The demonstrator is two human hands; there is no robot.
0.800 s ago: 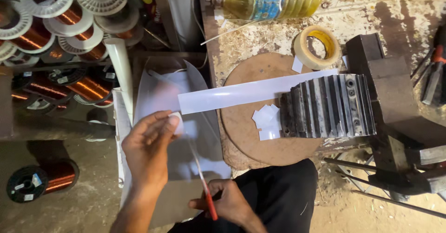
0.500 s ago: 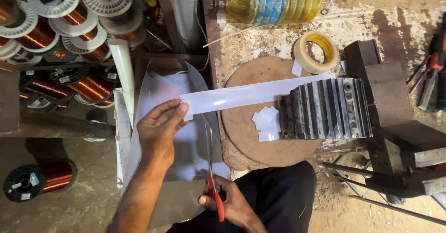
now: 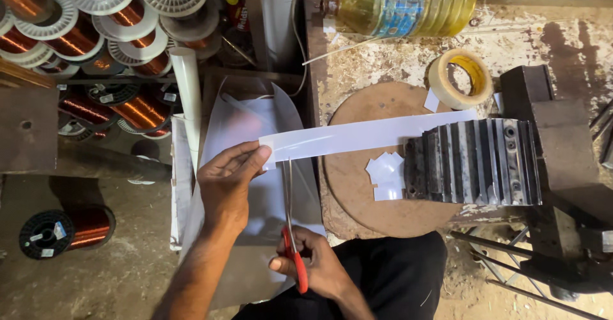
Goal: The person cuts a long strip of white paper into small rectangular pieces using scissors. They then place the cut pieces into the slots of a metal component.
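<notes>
Two hands work a long white paper strip (image 3: pixel 364 135) overhanging the bench's left edge: left hand (image 3: pixel 227 182) pinches its end, right hand (image 3: pixel 316 266) grips red-handled scissors (image 3: pixel 290 218), blades at the strip, cut unfinished; several cut pieces (image 3: pixel 386 173) already lie on the round board (image 3: pixel 357 211).

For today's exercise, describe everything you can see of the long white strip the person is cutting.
The long white strip is a flat, smooth, slightly glossy band, seemingly thin paper or plastic film. It lies nearly level across the round brown board. Its right end runs behind the ribbed metal block. The left hand pinches its left end, and the scissors, in the right hand, point blades-up at its lower edge.
</notes>
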